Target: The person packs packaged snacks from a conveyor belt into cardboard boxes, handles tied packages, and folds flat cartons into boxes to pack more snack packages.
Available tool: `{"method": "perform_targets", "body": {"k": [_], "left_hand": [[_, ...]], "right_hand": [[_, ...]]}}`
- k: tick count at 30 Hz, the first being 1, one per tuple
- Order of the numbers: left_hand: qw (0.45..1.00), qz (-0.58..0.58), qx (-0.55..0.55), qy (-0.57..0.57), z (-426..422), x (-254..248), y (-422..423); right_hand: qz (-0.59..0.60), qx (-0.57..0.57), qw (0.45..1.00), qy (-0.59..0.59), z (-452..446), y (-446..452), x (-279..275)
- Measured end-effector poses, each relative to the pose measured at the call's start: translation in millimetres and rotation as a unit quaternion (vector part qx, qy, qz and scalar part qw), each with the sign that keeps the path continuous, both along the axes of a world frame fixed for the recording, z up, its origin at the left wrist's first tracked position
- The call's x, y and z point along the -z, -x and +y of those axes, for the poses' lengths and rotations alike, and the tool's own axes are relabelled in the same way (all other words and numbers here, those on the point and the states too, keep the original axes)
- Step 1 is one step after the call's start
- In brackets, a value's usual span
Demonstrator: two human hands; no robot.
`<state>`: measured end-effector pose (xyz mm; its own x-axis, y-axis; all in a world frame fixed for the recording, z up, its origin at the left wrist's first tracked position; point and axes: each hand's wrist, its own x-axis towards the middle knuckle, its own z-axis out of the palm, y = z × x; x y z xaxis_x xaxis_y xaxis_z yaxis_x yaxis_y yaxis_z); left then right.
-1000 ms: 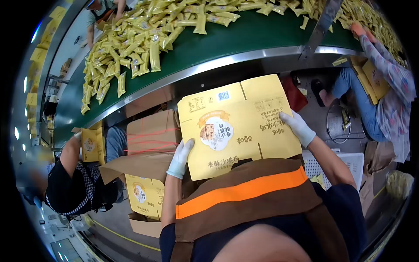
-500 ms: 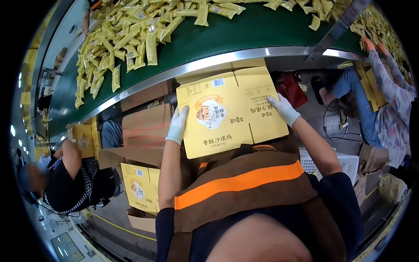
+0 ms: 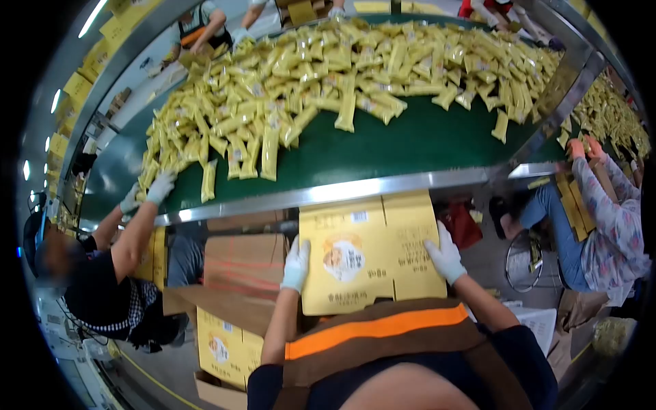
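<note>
A yellow flattened carton [image 3: 372,256] with a printed round picture, dark lettering and a barcode lies in front of my apron. My left hand [image 3: 296,265], in a whitish glove, grips its left edge, thumb on the printed face. Its right edge is held by my right hand [image 3: 445,255], gloved the same way. The fingers behind the carton are hidden. Its far end meets the metal rim [image 3: 342,191] of a green conveyor belt [image 3: 314,154]. Many small yellow packets [image 3: 342,75] are heaped on that belt.
At left, a co-worker's gloved hands [image 3: 161,186] touch the packets; another at right has orange-gloved hands [image 3: 586,147]. A brown carton [image 3: 244,263] and more yellow cartons [image 3: 229,347] are at my left. A metal post [image 3: 564,96] crosses the belt.
My view has tilted up, showing more of the belt and people across it. The left co-worker's hands now reach onto the packets. Both my hands still hold the carton.
</note>
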<state>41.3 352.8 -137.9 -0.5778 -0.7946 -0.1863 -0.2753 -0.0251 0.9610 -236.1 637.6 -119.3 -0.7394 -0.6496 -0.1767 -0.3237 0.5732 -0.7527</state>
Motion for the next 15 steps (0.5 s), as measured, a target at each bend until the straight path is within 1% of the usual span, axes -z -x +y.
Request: {"method": "perform_targets", "body": {"k": [1, 2, 3, 5, 8, 11, 12, 15], "left_hand": [[0.996, -0.047, 0.012, 0.081, 3.3, -11.2, 1.7], [0.998, -0.027, 0.014, 0.054, 10.6, -30.5, 4.4], [0.999, -0.009, 0.019, 0.028, 17.6, -41.0, 5.5], [0.998, -0.042, -0.022, 0.033, 19.9, -25.9, 0.1], [0.996, 0.006, -0.060, -0.058, 30.3, -57.8, 4.6], [0.983, 0.057, -0.071, -0.159, 28.5, -72.6, 5.3], [0.982, 0.078, -0.068, -0.159, 29.4, -75.6, 4.3], [0.981, 0.121, -0.072, -0.132, 34.0, -85.1, 2.2]], "right_hand": [[0.106, -0.033, 0.993, 0.032, 4.0, 5.1, 17.6], [0.095, -0.049, 0.993, 0.047, 4.6, 6.0, 16.9], [-0.047, -0.023, 0.998, 0.032, 1.0, 1.0, 0.3], [-0.147, 0.016, 0.976, 0.160, -1.8, -5.8, 0.0], [-0.247, 0.042, 0.944, 0.216, 0.6, -8.7, -10.9], [-0.406, 0.050, 0.841, 0.355, 5.9, -4.7, -4.9], [-0.420, 0.036, 0.851, 0.313, 6.9, 0.7, -3.3], [-0.567, 0.059, 0.725, 0.387, 3.5, 5.8, -4.3]]}}
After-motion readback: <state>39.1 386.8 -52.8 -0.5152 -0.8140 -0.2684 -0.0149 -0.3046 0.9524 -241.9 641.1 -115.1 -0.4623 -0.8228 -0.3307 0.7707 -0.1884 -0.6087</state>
